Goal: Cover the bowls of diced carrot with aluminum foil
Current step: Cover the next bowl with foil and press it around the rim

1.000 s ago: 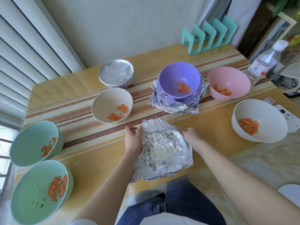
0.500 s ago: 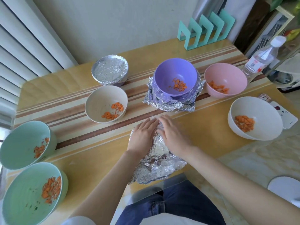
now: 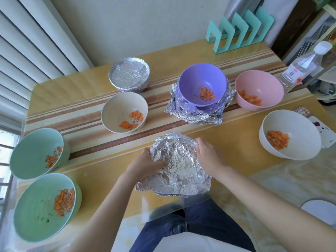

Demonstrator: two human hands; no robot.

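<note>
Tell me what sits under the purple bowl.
Crumpled aluminum foil lies under the purple bowl, sticking out around it. The bowl hides the foil's middle, so how many sheets cannot be told.

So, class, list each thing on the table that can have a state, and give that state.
back bowl: covered with foil.
beige bowl: uncovered.
purple bowl: uncovered, on foil stack.
pink bowl: uncovered.
white bowl: uncovered.
far green bowl: uncovered.
near green bowl: uncovered.
foil sheet: crumpled, gripped by left hand and right hand.
bottle: capped.
</note>
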